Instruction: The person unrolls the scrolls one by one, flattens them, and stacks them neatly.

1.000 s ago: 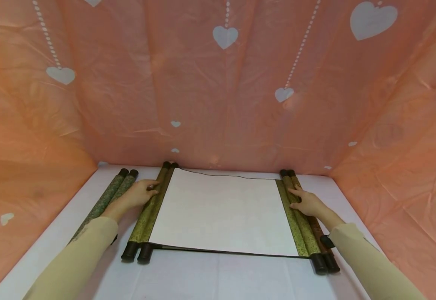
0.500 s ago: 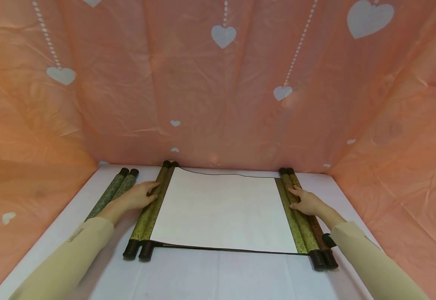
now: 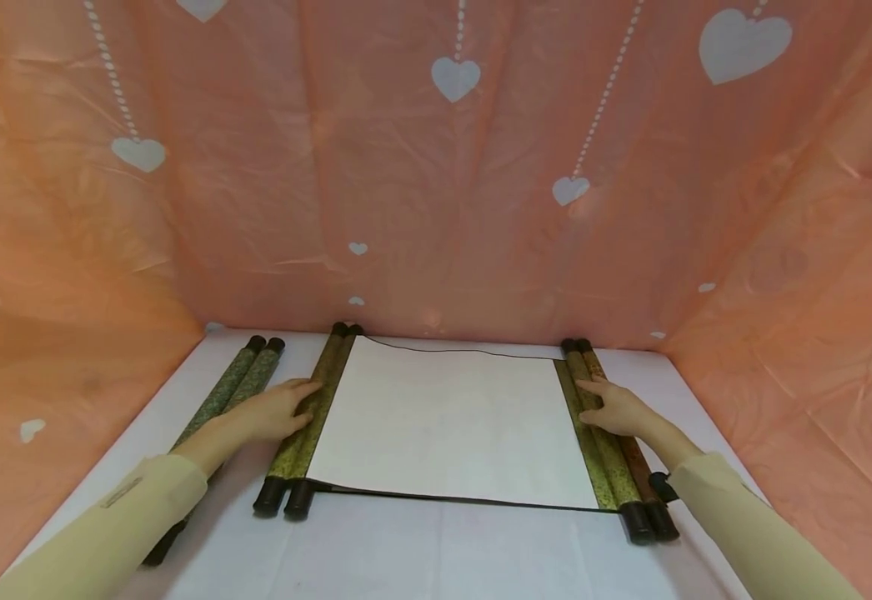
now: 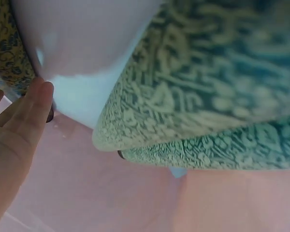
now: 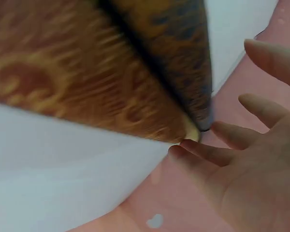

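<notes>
Pink cloth [image 3: 398, 167] with pale hearts fills the upper frame; white table [image 3: 443, 558] below. Scroll [image 3: 443, 425] lies at lower centre, plain white sheet spread between its end rolls. Left hand [image 3: 274, 412] — fingers near straight, thumb apart, gripping nothing — touches 2 yellow-green rolls [image 3: 283, 458]. Right hand [image 3: 619, 408], fingers spread, no grip, lies over 1 yellow-green roll [image 3: 618, 467] and 1 brown roll [image 3: 637, 460]. 2 green rolls [image 3: 220, 392] at lower left, partly behind the left arm.

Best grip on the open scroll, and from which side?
I'd take its yellow-green side rolls near mid-length, from above: they look round and raised, while the white sheet between them is broad and thin. Avoid a low outside approach at right; the brown roll lies close alongside.
</notes>
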`<state>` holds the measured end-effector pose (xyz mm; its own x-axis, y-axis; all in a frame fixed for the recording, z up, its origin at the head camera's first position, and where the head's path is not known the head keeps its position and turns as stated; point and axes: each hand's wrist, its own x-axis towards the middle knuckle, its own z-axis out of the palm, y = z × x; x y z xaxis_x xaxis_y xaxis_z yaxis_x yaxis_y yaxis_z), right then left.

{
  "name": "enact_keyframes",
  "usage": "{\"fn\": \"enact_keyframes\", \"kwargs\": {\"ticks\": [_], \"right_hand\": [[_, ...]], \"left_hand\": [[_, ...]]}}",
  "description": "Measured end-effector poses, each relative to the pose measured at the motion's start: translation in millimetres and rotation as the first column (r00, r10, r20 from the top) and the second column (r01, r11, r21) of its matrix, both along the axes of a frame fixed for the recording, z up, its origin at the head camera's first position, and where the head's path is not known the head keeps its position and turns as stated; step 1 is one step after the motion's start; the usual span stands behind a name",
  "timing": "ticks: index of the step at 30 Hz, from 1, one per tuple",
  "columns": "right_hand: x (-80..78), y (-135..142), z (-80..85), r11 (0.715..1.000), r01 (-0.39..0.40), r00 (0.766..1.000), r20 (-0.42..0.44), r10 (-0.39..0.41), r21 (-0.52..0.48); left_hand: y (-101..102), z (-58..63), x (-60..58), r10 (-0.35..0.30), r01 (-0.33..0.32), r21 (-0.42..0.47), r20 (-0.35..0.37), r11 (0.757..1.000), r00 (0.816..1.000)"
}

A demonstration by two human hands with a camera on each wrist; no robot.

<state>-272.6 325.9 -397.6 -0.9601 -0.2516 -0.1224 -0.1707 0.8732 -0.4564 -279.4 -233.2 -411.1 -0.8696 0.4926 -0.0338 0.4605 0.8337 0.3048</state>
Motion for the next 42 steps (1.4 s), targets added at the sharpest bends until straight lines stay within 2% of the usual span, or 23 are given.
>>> {"fn": "enact_keyframes", "kwargs": {"ticks": [6, 11, 15, 18, 21, 24, 27, 30, 33, 37, 40, 42], "right_hand": [[2.5, -26, 9.9, 0.997, -0.057, 0.996, -0.065, 0.054, -0.047], [2.1, -62, 8.7, 0.985, -0.089, 0.988, -0.137, 0.069, -0.148], [1.8, -102, 6.7, 0.946, -0.144, 0.972, -0.22, 0.081, -0.292], [2.0, -137, 5.5, 0.893, -0.18, 0.965, -0.249, 0.079, -0.413], [3.6, -173, 4.8, 0.839, -0.169, 0.973, -0.222, 0.059, -0.517], [5.6, -208, 3.2, 0.795, -0.147, 0.983, -0.176, 0.052, -0.589], [9.4, -242, 1.2, 0.765, -0.14, 0.989, -0.125, 0.079, -0.628], [14.9, -275, -0.3, 0.751, -0.145, 0.989, -0.065, 0.134, -0.644], [20.6, -305, -4.1, 0.726, -0.153, 0.978, 0.002, 0.209, -0.671], [27.1, -340, -10.4, 0.678, -0.15, 0.95, 0.084, 0.3, -0.72], [31.9, -363, -12.9, 0.678, -0.144, 0.934, 0.127, 0.334, -0.721], [35.2, -377, -14.4, 0.696, -0.142, 0.926, 0.154, 0.345, -0.703]], "left_hand": [[3, 6.9, 10.2, -0.029, 0.029, 0.005, -0.031, 1.0, 0.999], [1, 15.7, 18.0, -0.023, 0.025, 0.038, -0.07, 0.999, 0.997], [-10, 25.4, 22.4, 0.016, -0.007, 0.073, -0.126, 0.997, 0.992], [-25, 32.3, 24.8, 0.052, -0.035, 0.102, -0.169, 0.994, 0.984], [-42, 37.1, 27.5, 0.093, -0.07, 0.125, -0.192, 0.99, 0.977], [-61, 37.0, 29.3, 0.121, -0.092, 0.138, -0.216, 0.986, 0.969], [-80, 32.2, 30.0, 0.152, -0.121, 0.149, -0.218, 0.981, 0.964], [-96, 23.6, 29.9, 0.188, -0.16, 0.153, -0.184, 0.975, 0.965], [-108, 13.9, 31.5, 0.211, -0.189, 0.149, -0.15, 0.971, 0.966], [-116, 3.0, 35.5, 0.209, -0.188, 0.147, -0.141, 0.971, 0.968], [-120, -1.6, 38.7, 0.204, -0.184, 0.153, -0.13, 0.971, 0.97], [-121, -3.6, 40.6, 0.209, -0.188, 0.158, -0.122, 0.969, 0.97]]}}
